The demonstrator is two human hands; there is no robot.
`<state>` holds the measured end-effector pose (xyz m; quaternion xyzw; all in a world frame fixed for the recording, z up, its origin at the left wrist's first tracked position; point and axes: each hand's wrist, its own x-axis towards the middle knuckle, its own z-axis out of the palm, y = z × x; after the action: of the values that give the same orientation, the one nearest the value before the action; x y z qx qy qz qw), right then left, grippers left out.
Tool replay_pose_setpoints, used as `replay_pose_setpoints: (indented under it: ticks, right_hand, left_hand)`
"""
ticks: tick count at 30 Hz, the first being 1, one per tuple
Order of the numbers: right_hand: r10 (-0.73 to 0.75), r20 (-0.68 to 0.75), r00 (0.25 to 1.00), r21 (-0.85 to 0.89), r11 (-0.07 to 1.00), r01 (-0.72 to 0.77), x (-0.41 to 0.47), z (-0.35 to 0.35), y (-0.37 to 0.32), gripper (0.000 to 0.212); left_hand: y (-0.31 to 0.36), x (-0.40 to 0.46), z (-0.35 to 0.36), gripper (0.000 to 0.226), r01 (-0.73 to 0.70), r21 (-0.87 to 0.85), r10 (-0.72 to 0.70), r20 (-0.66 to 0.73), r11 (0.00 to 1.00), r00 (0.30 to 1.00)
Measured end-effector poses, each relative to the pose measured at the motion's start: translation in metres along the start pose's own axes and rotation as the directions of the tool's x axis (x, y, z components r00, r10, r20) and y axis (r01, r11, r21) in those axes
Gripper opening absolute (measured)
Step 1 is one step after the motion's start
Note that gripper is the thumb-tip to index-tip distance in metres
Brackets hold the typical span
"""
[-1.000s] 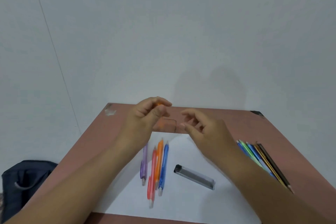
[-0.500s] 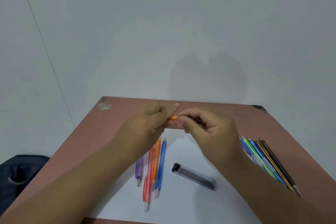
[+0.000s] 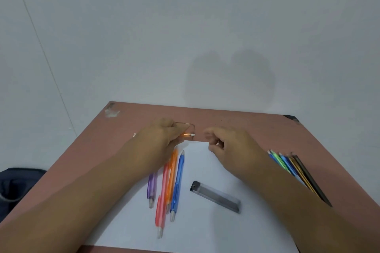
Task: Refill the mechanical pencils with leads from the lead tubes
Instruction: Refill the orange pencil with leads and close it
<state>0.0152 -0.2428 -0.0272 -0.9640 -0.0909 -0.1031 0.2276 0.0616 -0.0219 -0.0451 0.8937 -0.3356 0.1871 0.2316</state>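
My left hand (image 3: 164,136) grips an orange mechanical pencil (image 3: 186,135) above the table's far side, its white end pointing right. My right hand (image 3: 228,145) is a short gap to the right, fingers curled, pinching something small and pale that I cannot make out. Purple (image 3: 151,186), pink (image 3: 162,195), orange (image 3: 173,170) and blue (image 3: 178,181) mechanical pencils lie side by side on the white paper (image 3: 205,230), partly under my left forearm. A dark lead tube (image 3: 216,196) lies to their right.
The brown table (image 3: 246,123) stands against a white wall. A small clear plastic piece (image 3: 193,128) sits just behind the held pencil. Several coloured and dark pencils (image 3: 292,167) lie at the right edge. A dark bag (image 3: 12,187) sits on the floor at left.
My hands met at the orange pencil's end half a second ago and have now drawn apart. The right hand moved right and the left hand lowered towards the table.
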Motion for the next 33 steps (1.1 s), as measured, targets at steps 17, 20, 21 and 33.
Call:
replay_pose_setpoints:
  ticks: [17, 20, 21, 33]
  right_hand:
    - [-0.135, -0.285, 0.949, 0.203, 0.959, 0.197, -0.006, -0.005, -0.013, 0.011]
    - [-0.137, -0.295, 0.946, 0.223, 0.952, 0.208, -0.007, -0.003, -0.014, 0.011]
    - [-0.128, -0.293, 0.947, 0.235, 0.951, 0.201, -0.007, -0.003, -0.013, 0.012]
    - [-0.006, -0.221, 0.975, 0.368, 0.925, 0.089, -0.011, -0.011, -0.012, 0.012]
  left_hand:
    - [0.007, 0.001, -0.008, 0.033, -0.046, -0.059, 0.045, -0.006, 0.997, 0.999]
    - [0.007, 0.000, -0.007, 0.033, -0.073, -0.078, 0.071, -0.023, 0.994, 0.997]
    - [0.008, 0.000, -0.007, 0.033, -0.076, -0.075, 0.074, -0.029, 0.994, 0.997]
    - [0.005, 0.002, -0.004, 0.033, -0.067, -0.074, 0.064, -0.034, 0.995, 0.997]
